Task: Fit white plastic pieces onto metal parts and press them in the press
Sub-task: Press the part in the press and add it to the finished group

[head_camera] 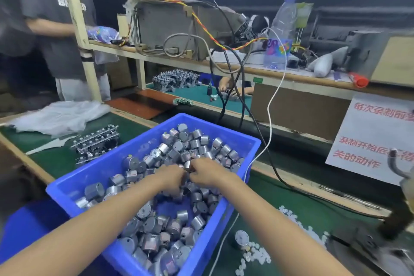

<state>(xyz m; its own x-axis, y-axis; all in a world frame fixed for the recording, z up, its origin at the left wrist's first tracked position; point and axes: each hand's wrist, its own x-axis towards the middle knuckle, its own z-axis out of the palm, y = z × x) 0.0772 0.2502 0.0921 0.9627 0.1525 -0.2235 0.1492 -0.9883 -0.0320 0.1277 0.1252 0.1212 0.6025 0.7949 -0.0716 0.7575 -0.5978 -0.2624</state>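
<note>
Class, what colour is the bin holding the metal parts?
The bin is blue, seen best in the head view.

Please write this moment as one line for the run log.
phase: pick up | left hand and right hand: fingers curled on metal parts in blue bin | white pieces: on mat | press: untouched

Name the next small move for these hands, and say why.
Probably lift the metal part that the right hand holds out of the blue bin toward the white plastic pieces on the mat; both hands are down among the parts.
</note>
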